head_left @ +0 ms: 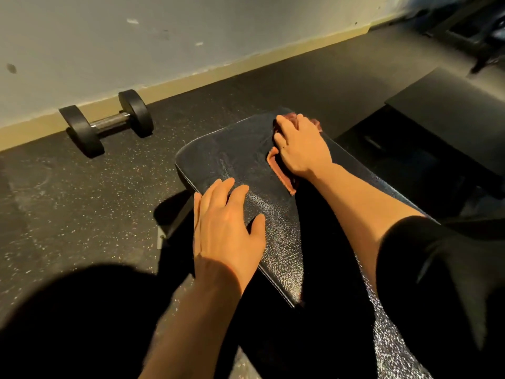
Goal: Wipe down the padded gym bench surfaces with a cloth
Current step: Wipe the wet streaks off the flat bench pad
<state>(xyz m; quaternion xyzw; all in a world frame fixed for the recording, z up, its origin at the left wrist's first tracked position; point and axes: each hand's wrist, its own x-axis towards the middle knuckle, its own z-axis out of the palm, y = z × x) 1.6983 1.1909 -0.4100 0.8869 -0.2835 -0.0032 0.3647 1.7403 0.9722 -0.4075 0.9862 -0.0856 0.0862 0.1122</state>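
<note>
pressing flat on the reddish cloth (281,170), the right hand (302,146) sits near the far right corner of the black padded bench (232,157), fingers spread and straight, palm down, nothing pinched. the cloth lies crumpled under that hand; one hemmed edge sticks out toward the near side and a small bunch shows past the fingertips, close to the far edge of the pad. the left hand (224,228) rests on the near left edge of the same pad, fingers apart and relaxed, the outer fingers hanging over the stitched side seam while the thumb lies on top of the surface. both forearms reach in from the bottom of the view, the right one coming out of a dark sleeve (426,269).

the pad's far left corner is rounded and bare, and a broad stretch of textured surface lies uncovered between the two hands and toward that corner. a metal frame leg (175,225) shows under the left edge. speckled dark floor (82,201) spreads to the left of the bench. a black dumbbell (106,123) lies on it near the pale skirting board (191,77), well apart from the pad. to the right, a second dark bench pad (451,116) stands near the first, with a shadowed gap between them. dark equipment at the top right corner is too blurred to tell.
</note>
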